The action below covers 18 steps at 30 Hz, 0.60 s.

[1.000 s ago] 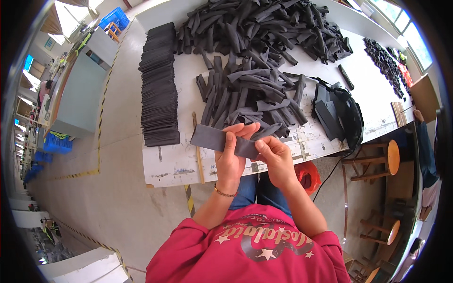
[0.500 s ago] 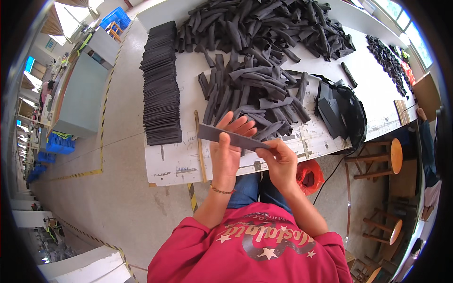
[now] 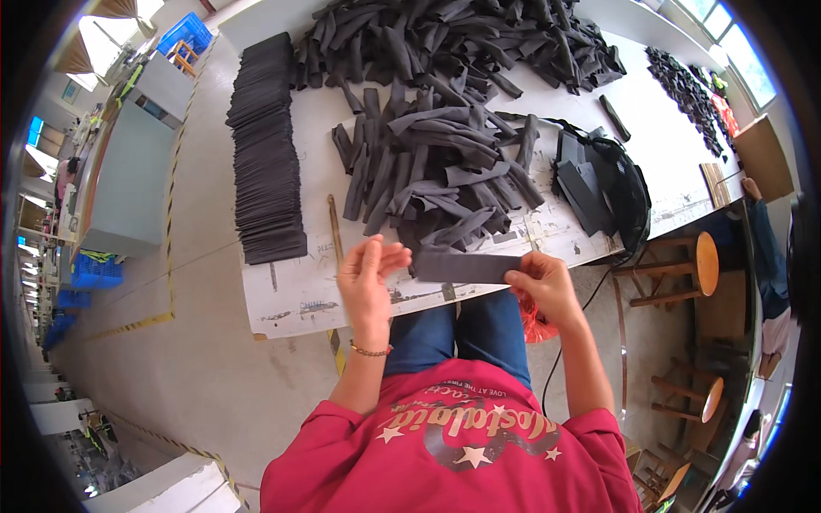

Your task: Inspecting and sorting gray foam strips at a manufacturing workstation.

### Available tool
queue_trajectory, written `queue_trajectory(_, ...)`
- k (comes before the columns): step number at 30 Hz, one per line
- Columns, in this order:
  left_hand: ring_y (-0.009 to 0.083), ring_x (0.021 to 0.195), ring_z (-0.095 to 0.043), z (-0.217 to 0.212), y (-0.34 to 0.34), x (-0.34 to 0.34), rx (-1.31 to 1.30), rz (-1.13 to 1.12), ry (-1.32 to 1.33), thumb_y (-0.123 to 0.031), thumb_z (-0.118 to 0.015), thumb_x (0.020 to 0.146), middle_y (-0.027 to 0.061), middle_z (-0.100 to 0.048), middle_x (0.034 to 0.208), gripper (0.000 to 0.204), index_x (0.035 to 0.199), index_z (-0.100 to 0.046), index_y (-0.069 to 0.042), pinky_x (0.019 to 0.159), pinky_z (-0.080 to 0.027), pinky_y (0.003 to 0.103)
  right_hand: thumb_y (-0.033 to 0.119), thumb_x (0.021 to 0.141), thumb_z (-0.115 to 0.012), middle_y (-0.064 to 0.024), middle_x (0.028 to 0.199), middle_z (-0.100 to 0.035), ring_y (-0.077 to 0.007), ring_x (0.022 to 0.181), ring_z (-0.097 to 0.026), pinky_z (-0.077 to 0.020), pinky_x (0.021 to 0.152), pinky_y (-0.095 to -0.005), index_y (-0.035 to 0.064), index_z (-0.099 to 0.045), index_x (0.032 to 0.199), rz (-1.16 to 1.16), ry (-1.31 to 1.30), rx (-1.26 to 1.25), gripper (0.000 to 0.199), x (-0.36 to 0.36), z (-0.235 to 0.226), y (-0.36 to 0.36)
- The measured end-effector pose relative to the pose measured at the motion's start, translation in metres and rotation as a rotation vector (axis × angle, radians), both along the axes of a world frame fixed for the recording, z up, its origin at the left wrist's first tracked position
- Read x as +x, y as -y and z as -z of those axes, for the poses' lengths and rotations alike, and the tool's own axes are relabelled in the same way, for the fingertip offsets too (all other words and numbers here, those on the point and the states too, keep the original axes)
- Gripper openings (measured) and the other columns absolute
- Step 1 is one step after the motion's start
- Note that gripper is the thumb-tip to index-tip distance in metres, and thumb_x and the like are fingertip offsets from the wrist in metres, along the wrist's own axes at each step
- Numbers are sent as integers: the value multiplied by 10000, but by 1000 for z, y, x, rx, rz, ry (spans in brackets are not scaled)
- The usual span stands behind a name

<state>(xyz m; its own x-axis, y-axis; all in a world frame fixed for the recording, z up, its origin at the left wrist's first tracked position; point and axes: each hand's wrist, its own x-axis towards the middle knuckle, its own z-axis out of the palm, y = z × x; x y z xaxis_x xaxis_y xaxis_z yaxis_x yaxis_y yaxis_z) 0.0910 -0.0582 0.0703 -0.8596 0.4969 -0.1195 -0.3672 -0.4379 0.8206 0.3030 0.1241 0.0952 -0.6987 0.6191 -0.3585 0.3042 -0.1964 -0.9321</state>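
Note:
My right hand [image 3: 546, 285] pinches one end of a flat, dark grey fabric strip [image 3: 470, 268], held level above the table's near edge. My left hand [image 3: 369, 278] is off the strip's other end, with its fingers stretched out and nothing in them. Just beyond my hands lies a loose pile of curled dark grey fabric pieces [image 3: 445, 141] on the white table [image 3: 299, 299]. A long, tightly packed row of flat dark strips [image 3: 267, 162] runs along the table's left side.
A thin wooden stick [image 3: 334, 224] lies left of the pile. To its right sits a black bag [image 3: 626, 192] with flat strips at its opening. A red plastic bag [image 3: 535, 327] hangs below the table edge. Wooden stools [image 3: 705, 263] stand at the right.
My left hand has let go of the strip and moved left. My right hand has shifted right and slightly down with the strip, which is now nearly level.

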Motion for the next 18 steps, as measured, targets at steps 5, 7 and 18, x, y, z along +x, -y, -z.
queue_trajectory(5,217,785,-703,-14,-21,1,-130,-2,-282,-110,-595,968,141,-709,928,182,1045,-652,46,746,-575,304,28,832,-719,-71,687,-659,-116,605,-619,-486,538,-251,-29,-630,869,3,119,3,112,47,30,-45)
queue_trajectory(7,162,794,-686,-15,-38,5,-232,158,-538,-94,-615,954,111,-709,954,146,1008,-669,31,725,-556,288,32,821,-728,-82,693,-666,-126,613,-632,-493,538,-261,-47,-643,906,-2,157,37,143,53,45,-52)
queue_trajectory(18,274,910,-595,19,-99,2,-851,287,-1604,-56,-609,857,112,-589,927,116,943,-671,-11,802,-513,371,141,859,-641,-159,809,-641,-354,769,-639,-506,684,-435,35,-666,865,362,356,1254,110,19,29,-113)
